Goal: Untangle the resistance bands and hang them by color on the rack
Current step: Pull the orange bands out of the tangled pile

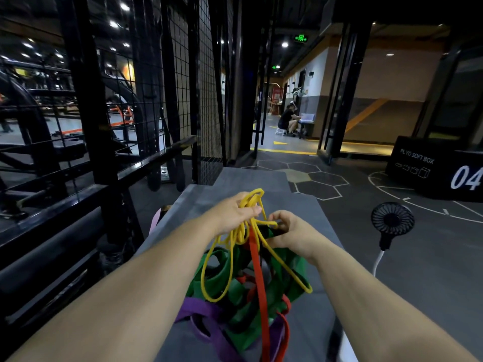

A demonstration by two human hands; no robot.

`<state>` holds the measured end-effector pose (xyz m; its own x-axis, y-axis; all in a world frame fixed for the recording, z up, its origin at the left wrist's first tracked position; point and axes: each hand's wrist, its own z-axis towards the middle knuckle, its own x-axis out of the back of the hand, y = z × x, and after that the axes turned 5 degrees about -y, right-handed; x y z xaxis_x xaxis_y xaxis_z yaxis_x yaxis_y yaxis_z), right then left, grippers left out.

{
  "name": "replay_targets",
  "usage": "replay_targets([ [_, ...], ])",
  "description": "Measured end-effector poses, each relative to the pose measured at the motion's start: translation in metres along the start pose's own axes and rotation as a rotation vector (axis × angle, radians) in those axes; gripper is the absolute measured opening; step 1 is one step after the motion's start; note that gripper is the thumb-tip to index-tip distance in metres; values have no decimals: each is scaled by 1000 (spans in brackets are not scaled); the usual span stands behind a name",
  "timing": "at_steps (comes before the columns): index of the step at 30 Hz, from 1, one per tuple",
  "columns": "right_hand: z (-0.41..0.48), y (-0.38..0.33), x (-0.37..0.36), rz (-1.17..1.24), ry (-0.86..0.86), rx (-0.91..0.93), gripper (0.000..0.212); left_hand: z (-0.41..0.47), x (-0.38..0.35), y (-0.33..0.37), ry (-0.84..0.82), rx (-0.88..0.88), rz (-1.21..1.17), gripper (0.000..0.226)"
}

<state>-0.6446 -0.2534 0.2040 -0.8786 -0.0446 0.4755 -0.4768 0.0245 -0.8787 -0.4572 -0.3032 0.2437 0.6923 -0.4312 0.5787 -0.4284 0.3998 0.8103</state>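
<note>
Resistance bands (243, 291) heaped in a tangle on the grey worktop (308, 210): green, purple, red, thin yellow. Left hand (235, 210) gripping a bunch of yellow band (251, 202) loops, raised above the heap. Right hand (287, 231) pinching a yellow strand just beside it. Black fan (392, 218) standing well right.

Both forearms extend forward, side by side. Left hand (235, 209) closed in a grip; right hand (288, 232) pinching, fingers curled.
</note>
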Motion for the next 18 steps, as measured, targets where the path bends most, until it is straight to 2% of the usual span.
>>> replay_targets([
  [6,-10,15,-8,-53,-26,15,50,0,-19,-18,-82,64,-9,14],
  [10,-11,20,-9,-168,-60,-4,48,-1,-24,-24,-100,131,26,45],
  [11,-11,22,-8,-205,-63,-22,48,-1,-25,-25,-120,132,74,46],
  [15,-13,33,-5,-346,-70,-103,54,-2,-36,-30,-203,123,229,27],
  [18,-15,35,-6,-444,-89,-155,70,-1,-41,-36,-188,125,319,14],
])
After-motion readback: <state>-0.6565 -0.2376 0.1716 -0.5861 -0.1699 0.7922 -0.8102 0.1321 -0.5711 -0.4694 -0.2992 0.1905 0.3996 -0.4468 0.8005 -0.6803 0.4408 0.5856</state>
